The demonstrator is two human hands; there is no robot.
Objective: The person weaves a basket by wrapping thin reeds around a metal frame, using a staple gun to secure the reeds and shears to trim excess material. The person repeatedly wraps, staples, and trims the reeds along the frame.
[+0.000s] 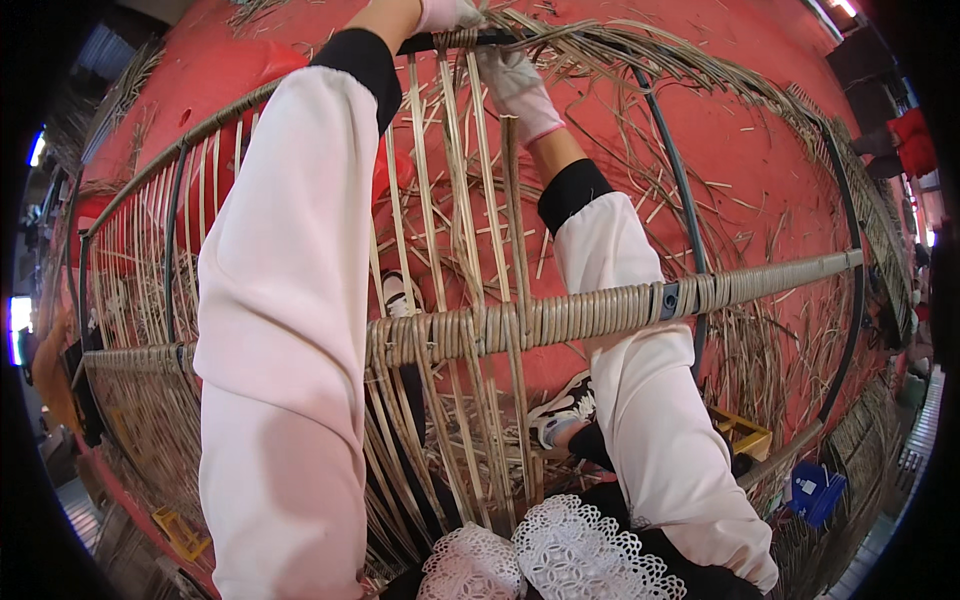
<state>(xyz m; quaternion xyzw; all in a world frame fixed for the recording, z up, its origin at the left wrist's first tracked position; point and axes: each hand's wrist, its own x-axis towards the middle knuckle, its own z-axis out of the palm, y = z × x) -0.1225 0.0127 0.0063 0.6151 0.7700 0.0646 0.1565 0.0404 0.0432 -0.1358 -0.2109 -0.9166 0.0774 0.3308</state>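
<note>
My left hand [450, 14], in a pale glove, is at the far rail [425, 43] of a dark metal frame. Its fingers are bent beside a bundle of tan woven-cane strands [545, 25]; the top edge cuts part of it off. Below the same rail, my right hand [515, 88], gloved in white and pink, reaches up with its fingertips hidden behind rail and strands. Long cane strands [430, 200] run from the far rail to a thick cane-wrapped crossbar [570, 318]. My right forearm passes under this crossbar, while my left passes over it.
Loose cane scraps [640, 140] lie strewn over the red floor [760, 190]. Dark metal struts [675, 180] brace the frame. At the lower right are a yellow plastic piece [742, 435] and a blue box-like object [815, 493]. A sneaker [565, 408] shows below the crossbar.
</note>
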